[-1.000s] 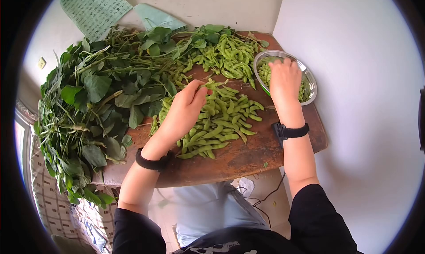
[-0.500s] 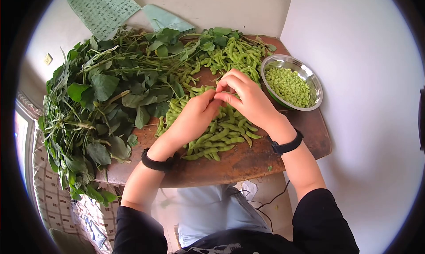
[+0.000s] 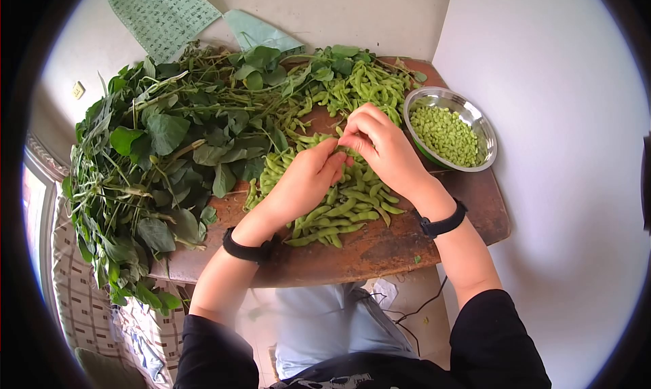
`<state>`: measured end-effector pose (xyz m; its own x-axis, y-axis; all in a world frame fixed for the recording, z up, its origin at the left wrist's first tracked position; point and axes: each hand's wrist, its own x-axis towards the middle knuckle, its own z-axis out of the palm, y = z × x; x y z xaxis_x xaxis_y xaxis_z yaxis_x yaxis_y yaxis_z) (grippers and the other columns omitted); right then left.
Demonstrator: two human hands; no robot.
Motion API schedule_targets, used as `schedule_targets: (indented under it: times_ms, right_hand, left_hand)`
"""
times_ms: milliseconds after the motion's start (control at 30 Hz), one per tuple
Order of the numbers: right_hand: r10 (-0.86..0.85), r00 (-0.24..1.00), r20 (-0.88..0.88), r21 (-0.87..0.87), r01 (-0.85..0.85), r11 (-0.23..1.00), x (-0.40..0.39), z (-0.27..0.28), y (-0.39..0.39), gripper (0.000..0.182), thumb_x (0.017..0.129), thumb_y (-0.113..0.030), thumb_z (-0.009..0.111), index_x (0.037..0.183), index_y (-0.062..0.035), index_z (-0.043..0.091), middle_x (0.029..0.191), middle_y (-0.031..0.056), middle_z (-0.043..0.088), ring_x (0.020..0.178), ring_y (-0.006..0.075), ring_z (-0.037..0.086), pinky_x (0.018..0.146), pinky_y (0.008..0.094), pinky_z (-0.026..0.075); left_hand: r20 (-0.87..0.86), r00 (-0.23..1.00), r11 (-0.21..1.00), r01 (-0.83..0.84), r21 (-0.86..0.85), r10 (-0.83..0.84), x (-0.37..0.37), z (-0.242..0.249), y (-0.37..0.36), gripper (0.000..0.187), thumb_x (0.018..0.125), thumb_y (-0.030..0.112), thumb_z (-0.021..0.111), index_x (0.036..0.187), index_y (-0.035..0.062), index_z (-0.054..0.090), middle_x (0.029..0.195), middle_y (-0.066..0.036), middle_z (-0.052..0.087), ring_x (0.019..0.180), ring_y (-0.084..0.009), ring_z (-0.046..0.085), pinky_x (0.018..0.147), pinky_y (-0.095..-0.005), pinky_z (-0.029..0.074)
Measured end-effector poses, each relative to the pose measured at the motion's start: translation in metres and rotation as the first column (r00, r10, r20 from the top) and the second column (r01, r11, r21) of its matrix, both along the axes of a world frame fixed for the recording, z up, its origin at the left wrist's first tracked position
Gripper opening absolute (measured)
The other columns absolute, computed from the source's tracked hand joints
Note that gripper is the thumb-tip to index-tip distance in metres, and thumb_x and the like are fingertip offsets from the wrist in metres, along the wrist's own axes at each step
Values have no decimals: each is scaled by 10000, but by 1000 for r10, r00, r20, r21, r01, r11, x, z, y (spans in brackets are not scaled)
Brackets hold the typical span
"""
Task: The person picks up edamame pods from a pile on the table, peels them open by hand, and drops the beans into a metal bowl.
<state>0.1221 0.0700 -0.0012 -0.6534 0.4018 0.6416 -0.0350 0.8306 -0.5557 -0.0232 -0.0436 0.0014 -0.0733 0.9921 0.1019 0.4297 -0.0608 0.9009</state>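
Observation:
My left hand [image 3: 313,172] and my right hand [image 3: 377,143] meet fingertip to fingertip above a pile of green bean pods [image 3: 339,216]. Both are closed in a pinch, and what lies between the fingers is too small and hidden to make out. A second heap of pods [image 3: 363,87] is farther back. To the right of my right hand, a round metal bowl [image 3: 487,126] holds shelled green beans [image 3: 444,134].
Leafy bean stalks [image 3: 163,134] cover the left and back of the wooden table [image 3: 380,260] and hang over its left edge. A white wall [image 3: 556,118] rises at the right. Patterned cloth [image 3: 81,274] hangs at the lower left.
The whole view has shifted slightly. My fingers have changed position a little, and the left fingers are curled more under the right ones. The hands remain together over the pods.

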Motion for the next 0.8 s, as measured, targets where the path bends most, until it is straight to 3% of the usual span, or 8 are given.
schedule_targets:
  times_ms: [33,133,267,400,500,567,700,800]
  right_hand:
    - [-1,1000,1,-3,1,1000,1,0,-1,164,871,-133,677,884,-15,564,887,73,545,776,233,564,676,347,458]
    - [8,1000,-20,-259,-12,966,1,3,-1,177,912,-124,652,863,12,551,835,64,516,703,160,500,642,306,430]
    - [-40,999,-36,-262,29,965,2,4,0,190,924,-146,643,867,11,552,820,55,505,671,146,459,619,289,403]
    - [-54,997,-59,-223,40,974,1,3,0,186,929,-153,640,878,5,558,808,50,506,677,135,460,619,282,401]
    - [-19,996,-82,-318,-8,948,2,0,4,190,933,-191,647,909,-10,593,838,24,549,691,101,468,621,265,403]
    - [118,992,-44,-510,-123,851,5,2,6,218,954,-234,631,981,-20,609,925,-29,576,819,40,507,712,201,419]
    - [159,986,40,-599,-104,794,9,11,4,240,911,-262,684,970,-32,647,855,-23,612,736,50,494,670,228,418]
    - [138,990,13,-607,-102,788,9,12,1,227,901,-248,693,954,-32,651,817,-27,603,742,52,496,681,231,419]
  left_hand:
    - [15,1000,999,17,27,-17,1,-1,0,187,1000,147,476,1009,-23,554,701,-30,527,628,-121,471,583,-290,408]
    - [56,998,997,39,71,-43,1,-2,1,178,999,149,489,1011,-18,549,684,-21,507,622,-101,449,571,-273,393]
    - [141,990,996,-2,90,-11,4,0,2,179,1016,167,474,995,8,554,687,50,427,632,-46,373,565,-214,313]
    - [203,979,995,-10,96,-10,1,0,3,172,1016,161,480,974,8,545,689,51,429,633,-36,374,562,-206,310]
    - [202,979,991,-51,120,26,-3,-2,5,163,1001,160,518,973,2,545,682,17,481,625,-56,406,557,-233,352]
    - [254,966,981,-96,171,51,-3,-3,5,161,999,155,521,949,3,542,678,21,474,628,-55,411,560,-232,352]
    - [274,958,967,-145,207,85,-5,-7,8,173,993,155,531,928,-4,544,668,10,496,614,-55,418,549,-238,352]
    - [145,974,945,-206,252,174,-7,-11,8,195,983,163,545,904,-15,559,664,-11,530,598,-59,430,537,-247,356]
